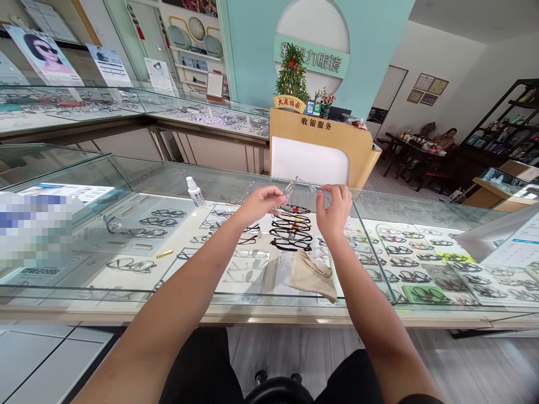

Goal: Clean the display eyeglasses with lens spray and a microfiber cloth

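Observation:
Both my hands are raised over a glass display counter point(177, 185). My left hand point(261, 203) pinches one end of a thin, clear-framed pair of glasses point(295, 188). My right hand point(334, 210) is closed on the other end, near its temple arm. A beige cleaning cloth point(312, 276) lies crumpled on the glass just below my hands. Several dark-framed glasses point(292, 230) lie in rows inside the case under them.
A small white spray bottle point(195, 192) stands on the glass to the left. A wooden cashier desk point(320, 147) with a potted plant point(291, 78) stands behind the counter. A person sits at a dark table point(415, 147) far right. More display cases point(126, 104) line the left wall.

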The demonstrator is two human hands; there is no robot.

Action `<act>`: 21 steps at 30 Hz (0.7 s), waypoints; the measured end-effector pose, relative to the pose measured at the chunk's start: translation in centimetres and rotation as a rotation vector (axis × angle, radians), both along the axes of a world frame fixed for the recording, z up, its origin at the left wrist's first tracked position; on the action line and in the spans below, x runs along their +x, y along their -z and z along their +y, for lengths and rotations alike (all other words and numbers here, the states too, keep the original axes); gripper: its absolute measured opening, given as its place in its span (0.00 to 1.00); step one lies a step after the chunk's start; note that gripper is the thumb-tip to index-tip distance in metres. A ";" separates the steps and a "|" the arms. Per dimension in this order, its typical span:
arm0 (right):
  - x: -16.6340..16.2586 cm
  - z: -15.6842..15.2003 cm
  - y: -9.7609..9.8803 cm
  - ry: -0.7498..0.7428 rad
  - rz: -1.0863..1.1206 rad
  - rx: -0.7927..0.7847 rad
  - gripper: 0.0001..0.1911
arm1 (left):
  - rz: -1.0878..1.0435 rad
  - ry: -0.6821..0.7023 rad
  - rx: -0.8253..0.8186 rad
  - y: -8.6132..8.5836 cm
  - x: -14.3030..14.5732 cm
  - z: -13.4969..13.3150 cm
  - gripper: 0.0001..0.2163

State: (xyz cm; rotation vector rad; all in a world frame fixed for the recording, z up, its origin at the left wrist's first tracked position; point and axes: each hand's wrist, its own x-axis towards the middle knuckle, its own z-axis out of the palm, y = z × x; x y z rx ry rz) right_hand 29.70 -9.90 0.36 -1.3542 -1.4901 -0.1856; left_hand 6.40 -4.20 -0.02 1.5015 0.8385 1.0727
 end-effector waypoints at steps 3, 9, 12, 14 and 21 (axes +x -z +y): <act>-0.6 -0.7 -0.2 -0.070 -0.162 0.028 0.12 | -0.018 -0.035 0.016 0.4 0.7 -0.1 0.27; -1.7 -0.9 0.3 -0.251 -0.349 -0.089 0.13 | 0.073 0.004 0.074 0.9 1.9 -0.8 0.24; -1.8 -0.8 0.4 -0.244 -0.356 -0.099 0.13 | 0.089 -0.013 0.124 0.8 2.1 -1.2 0.23; -1.8 -0.7 0.4 -0.251 -0.372 -0.104 0.13 | 0.103 -0.016 0.140 0.7 2.1 -1.3 0.23; -1.8 -0.5 0.7 -0.219 -0.344 -0.159 0.13 | 0.009 -0.126 0.148 0.8 2.1 -0.9 0.25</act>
